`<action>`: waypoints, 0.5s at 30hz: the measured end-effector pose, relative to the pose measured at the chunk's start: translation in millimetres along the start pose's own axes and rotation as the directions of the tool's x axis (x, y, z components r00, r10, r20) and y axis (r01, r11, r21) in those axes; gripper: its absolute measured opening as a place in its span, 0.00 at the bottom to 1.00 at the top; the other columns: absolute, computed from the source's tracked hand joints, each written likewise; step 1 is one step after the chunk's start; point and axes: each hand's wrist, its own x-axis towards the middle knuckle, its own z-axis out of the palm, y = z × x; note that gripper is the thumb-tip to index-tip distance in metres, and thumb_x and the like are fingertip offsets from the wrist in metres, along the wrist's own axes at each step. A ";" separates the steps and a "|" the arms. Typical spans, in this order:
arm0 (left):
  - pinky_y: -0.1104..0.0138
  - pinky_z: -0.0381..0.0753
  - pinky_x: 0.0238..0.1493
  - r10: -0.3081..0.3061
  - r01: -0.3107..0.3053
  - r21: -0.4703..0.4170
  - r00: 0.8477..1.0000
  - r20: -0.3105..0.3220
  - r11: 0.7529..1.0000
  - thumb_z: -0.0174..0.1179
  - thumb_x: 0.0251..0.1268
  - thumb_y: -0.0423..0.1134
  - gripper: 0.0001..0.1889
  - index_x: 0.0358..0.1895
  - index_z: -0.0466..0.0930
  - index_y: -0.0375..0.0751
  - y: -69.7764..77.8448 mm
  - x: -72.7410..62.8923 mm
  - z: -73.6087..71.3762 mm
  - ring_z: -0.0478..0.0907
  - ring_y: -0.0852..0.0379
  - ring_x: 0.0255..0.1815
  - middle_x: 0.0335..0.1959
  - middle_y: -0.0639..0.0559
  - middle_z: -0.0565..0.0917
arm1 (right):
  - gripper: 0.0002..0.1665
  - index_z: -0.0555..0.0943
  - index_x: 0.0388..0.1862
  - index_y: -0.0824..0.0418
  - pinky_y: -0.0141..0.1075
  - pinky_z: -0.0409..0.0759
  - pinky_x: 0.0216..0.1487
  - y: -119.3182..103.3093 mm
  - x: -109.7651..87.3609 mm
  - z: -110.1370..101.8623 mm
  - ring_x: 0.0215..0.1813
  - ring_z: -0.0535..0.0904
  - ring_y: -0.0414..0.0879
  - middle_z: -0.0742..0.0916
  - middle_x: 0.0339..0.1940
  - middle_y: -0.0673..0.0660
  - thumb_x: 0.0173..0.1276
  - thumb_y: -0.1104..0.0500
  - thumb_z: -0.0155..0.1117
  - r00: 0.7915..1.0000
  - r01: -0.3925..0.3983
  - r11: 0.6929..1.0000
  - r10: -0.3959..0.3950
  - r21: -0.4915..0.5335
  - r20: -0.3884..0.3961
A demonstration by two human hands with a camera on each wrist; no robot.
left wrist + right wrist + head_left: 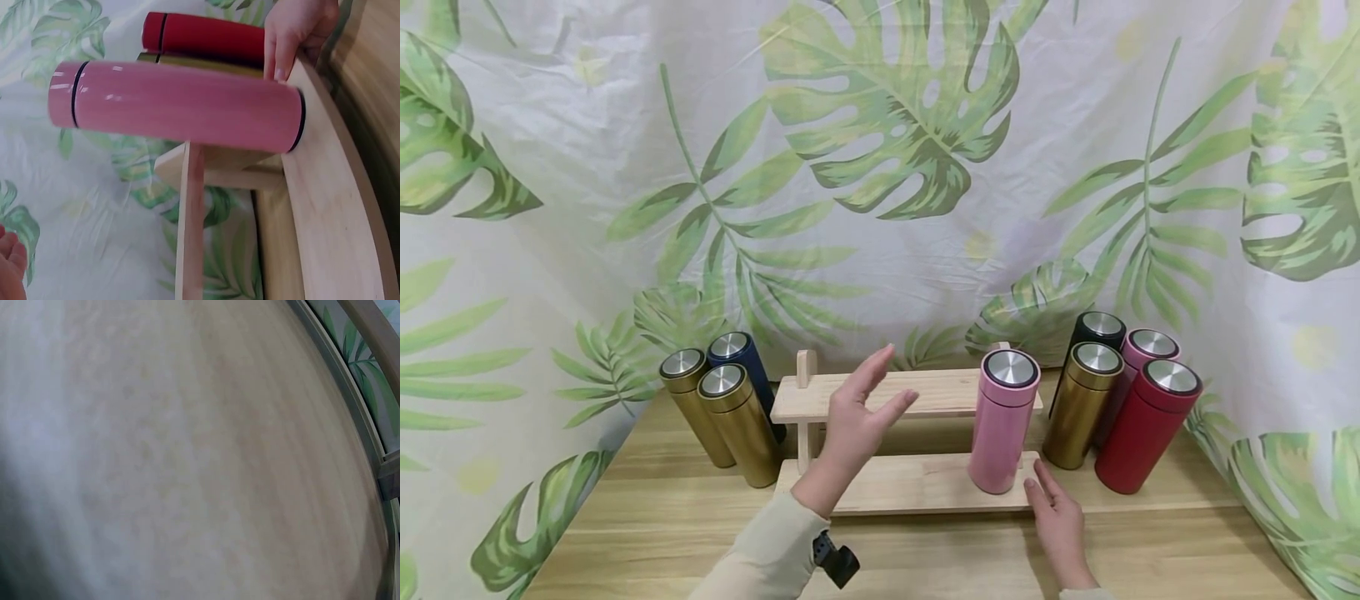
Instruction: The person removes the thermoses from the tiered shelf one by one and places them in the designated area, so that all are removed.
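Note:
A pink thermos bottle (1003, 429) stands upright at the right end of the lower shelf (910, 483) of a two-tier wooden rack. My left hand (857, 421) hovers in front of the upper shelf (887, 393), fingers and thumb spread, nothing between them. At the lower shelf's right end, my right hand (1060, 521) touches the board beside the bottle's base with extended fingers. The left wrist view has the same pink bottle (181, 106) and the fingers of the right hand (300, 31) close to its base. The right wrist view shows mostly tabletop (187, 456).
Left of the rack stand two gold bottles (741, 425) and a dark blue one (748, 367). To its right are a gold bottle (1082, 408), a red one (1146, 429), another pink one (1150, 343) and a black one (1097, 325). A leaf-print cloth (925, 250) hangs behind.

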 end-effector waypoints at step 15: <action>0.63 0.67 0.65 -0.259 0.300 -0.173 0.940 0.224 0.938 0.67 0.53 0.34 0.33 0.64 0.66 0.36 11.9 -1.7 47.1 0.67 0.48 0.65 0.63 0.41 0.71 | 0.29 0.69 0.65 0.63 0.45 0.63 0.66 0.0 0.5 -1.3 0.67 0.65 0.53 0.73 0.64 0.56 0.70 0.49 0.54 1.000 -0.018 1.000 0.017 0.021 0.019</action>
